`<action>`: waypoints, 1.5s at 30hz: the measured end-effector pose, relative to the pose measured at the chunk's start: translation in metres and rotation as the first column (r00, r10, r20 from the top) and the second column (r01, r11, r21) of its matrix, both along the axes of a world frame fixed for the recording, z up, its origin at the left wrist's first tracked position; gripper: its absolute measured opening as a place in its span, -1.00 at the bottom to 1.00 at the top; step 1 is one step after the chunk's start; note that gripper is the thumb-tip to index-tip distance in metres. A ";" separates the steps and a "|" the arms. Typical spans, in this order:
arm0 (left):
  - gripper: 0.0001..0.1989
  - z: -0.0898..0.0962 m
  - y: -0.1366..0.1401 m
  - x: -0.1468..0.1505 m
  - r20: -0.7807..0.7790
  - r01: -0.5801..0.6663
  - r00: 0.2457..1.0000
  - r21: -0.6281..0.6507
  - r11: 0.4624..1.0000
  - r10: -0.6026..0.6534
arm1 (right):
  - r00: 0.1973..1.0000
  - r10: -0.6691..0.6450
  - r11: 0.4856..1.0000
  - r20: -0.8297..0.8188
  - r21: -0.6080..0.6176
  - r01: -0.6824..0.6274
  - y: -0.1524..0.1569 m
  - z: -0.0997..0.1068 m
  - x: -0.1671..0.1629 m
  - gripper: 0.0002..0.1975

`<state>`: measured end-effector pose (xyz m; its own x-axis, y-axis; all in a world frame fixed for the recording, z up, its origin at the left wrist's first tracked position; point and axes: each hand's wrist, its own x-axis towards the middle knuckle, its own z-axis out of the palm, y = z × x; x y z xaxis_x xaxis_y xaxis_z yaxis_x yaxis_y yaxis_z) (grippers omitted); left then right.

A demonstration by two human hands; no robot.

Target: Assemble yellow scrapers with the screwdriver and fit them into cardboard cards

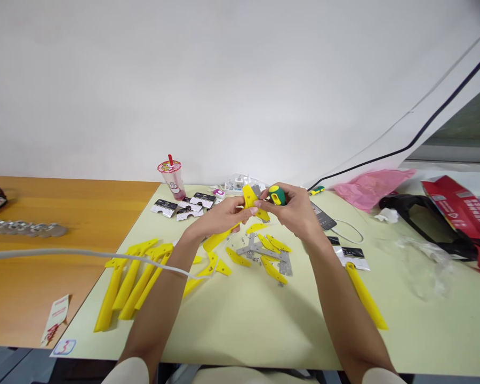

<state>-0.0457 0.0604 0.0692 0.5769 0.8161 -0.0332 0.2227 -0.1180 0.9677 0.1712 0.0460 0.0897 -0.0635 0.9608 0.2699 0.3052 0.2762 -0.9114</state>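
Observation:
Above the middle of the table, my left hand (224,214) is closed around a yellow plastic scraper (248,197) with a grey metal blade at its head. My right hand (296,209) grips a screwdriver (277,195) with a green and yellow handle, its thumb and fingers at the scraper head; the screwdriver's shaft is hidden. Below the hands lie several curved yellow cover pieces (272,271), grey metal blades (285,263) and small scattered screws. Several yellow scraper handles (111,298) lie side by side on the left, and another yellow handle (367,297) is on the right.
Black and white cards (164,208) and a pink drink cup (173,178) stand behind the left arm. A phone (323,216), pink bag (370,189), second screwdriver (317,190) and red box (460,213) are at right. A white cable (104,253) crosses the left foreground.

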 end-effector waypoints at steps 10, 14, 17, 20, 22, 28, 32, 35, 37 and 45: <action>-0.51 0.006 -0.002 -0.004 -0.023 -0.002 1.000 0.046 0.999 0.003 | 1.000 -0.002 0.998 -0.011 0.066 0.003 -0.001 0.000 0.004 -0.62; -0.53 0.007 -0.003 -0.003 0.002 0.014 1.000 0.042 0.999 -0.014 | 1.000 -0.005 0.996 -0.027 0.086 0.008 0.001 -0.002 0.005 -0.64; -0.56 0.008 -0.004 -0.002 0.013 0.012 1.000 0.045 0.999 -0.012 | 0.999 -0.005 0.996 -0.037 0.084 0.008 0.001 -0.002 0.005 -0.64; -0.57 0.010 -0.006 -0.001 0.024 0.011 1.000 0.046 0.999 -0.012 | 0.999 -0.003 0.997 -0.049 0.076 0.007 0.002 -0.002 0.004 -0.62; -0.58 0.012 -0.007 -0.001 0.043 0.010 0.999 0.029 1.000 -0.011 | 0.998 0.000 0.998 -0.055 0.070 0.004 0.002 -0.002 0.004 -0.60; -0.63 0.014 -0.009 -0.001 0.090 0.007 0.996 -0.001 1.000 -0.007 | 0.997 0.011 0.999 -0.077 0.053 -0.007 0.001 -0.003 0.004 -0.58; -0.64 0.015 -0.009 -0.001 0.101 0.005 0.995 -0.006 1.000 -0.004 | 0.995 0.019 0.999 -0.094 0.040 -0.015 0.001 -0.004 0.004 -0.60; -0.65 0.015 -0.009 -0.001 0.113 0.002 0.994 -0.001 1.000 -0.002 | 0.994 0.027 0.999 -0.105 0.038 -0.023 0.001 -0.005 0.004 -0.61; -0.65 0.016 -0.010 0.000 0.125 -0.002 0.992 -0.002 1.000 0.002 | 0.994 0.028 0.999 -0.108 0.037 -0.024 0.001 -0.004 0.005 -0.61; -0.63 0.018 -0.012 0.003 0.169 -0.011 0.985 -0.029 1.000 0.016 | 0.997 0.015 0.999 -0.074 0.033 -0.013 0.000 -0.003 0.005 -0.59</action>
